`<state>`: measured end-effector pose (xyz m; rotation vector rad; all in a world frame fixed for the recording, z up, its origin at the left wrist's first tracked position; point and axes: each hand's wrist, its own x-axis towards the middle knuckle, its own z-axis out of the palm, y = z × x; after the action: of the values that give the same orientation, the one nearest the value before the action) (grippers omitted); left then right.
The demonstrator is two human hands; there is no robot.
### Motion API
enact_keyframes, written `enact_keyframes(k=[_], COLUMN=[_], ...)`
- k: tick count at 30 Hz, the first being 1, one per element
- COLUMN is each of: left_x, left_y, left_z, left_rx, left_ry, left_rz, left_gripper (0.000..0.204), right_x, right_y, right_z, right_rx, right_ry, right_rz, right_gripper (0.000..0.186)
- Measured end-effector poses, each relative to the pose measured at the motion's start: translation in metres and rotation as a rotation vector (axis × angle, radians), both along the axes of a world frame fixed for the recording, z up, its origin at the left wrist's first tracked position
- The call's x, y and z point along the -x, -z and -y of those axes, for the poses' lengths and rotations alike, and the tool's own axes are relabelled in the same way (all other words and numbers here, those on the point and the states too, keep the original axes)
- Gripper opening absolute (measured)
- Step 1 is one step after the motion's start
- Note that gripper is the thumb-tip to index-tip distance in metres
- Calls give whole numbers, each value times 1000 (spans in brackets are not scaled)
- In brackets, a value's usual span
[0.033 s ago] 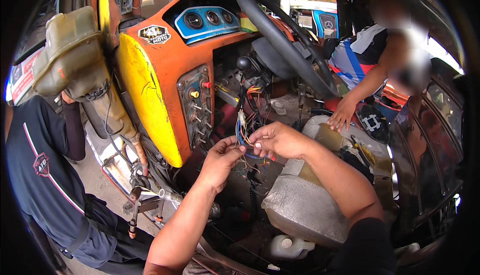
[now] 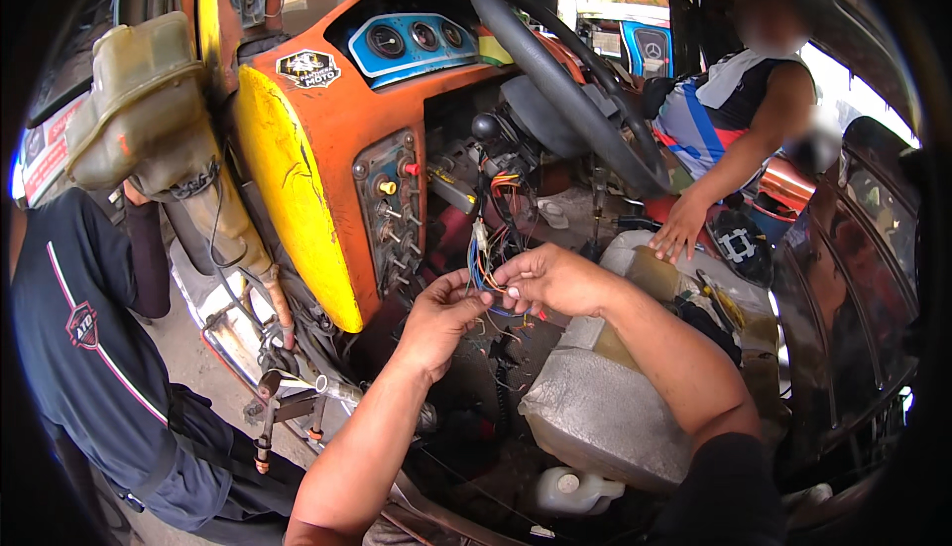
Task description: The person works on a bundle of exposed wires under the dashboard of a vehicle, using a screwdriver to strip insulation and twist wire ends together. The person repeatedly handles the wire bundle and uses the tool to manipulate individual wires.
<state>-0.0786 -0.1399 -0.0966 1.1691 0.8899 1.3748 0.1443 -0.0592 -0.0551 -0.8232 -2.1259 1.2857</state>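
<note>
My left hand [image 2: 446,310] pinches thin coloured wires [image 2: 482,266] that hang from the open dashboard, below a white connector [image 2: 480,234]. My right hand [image 2: 545,280] grips the same bundle with fingertips just to the right of my left ones. Loose wire ends dangle under my fingers. Left of the wires is the orange dashboard [image 2: 312,115] with its switch panel [image 2: 387,214] and yellow side piece [image 2: 283,179]. The black steering wheel [image 2: 540,60] arches above the hanging harness.
A co-worker in dark clothing [image 2: 94,348] is outside at the left, behind a translucent tank [image 2: 134,90]. Another person [image 2: 724,120] leans in at right, one hand on the worn seat cushion [image 2: 610,407]. A white jug [image 2: 575,491] lies low in front.
</note>
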Motion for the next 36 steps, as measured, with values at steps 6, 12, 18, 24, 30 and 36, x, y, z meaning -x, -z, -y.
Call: enact_keyframes(k=[6, 12, 18, 24, 30, 36], left_x=[3, 18, 18, 3, 20, 36], left_y=[5, 4, -3, 10, 15, 22], left_z=[-1, -1, -12, -28, -10, 8], left_rx=[-21, 93, 177, -176, -37, 85], left_ry=[-147, 40, 96, -241, -99, 142], left_rz=[-177, -57, 199, -315, -194, 6], left_gripper=[31, 26, 17, 8, 14, 35], right_x=[-1, -14, -18, -39, -40, -22], right_y=[0, -6, -15, -21, -8, 21], right_z=[-2, -11, -10, -14, -27, -40], right_rx=[-192, -214, -124, 385, 274, 156], right_ry=[47, 98, 64, -63, 53, 54], right_rz=[59, 137, 137, -331, -183, -111], right_gripper=[25, 26, 22, 17, 19, 23])
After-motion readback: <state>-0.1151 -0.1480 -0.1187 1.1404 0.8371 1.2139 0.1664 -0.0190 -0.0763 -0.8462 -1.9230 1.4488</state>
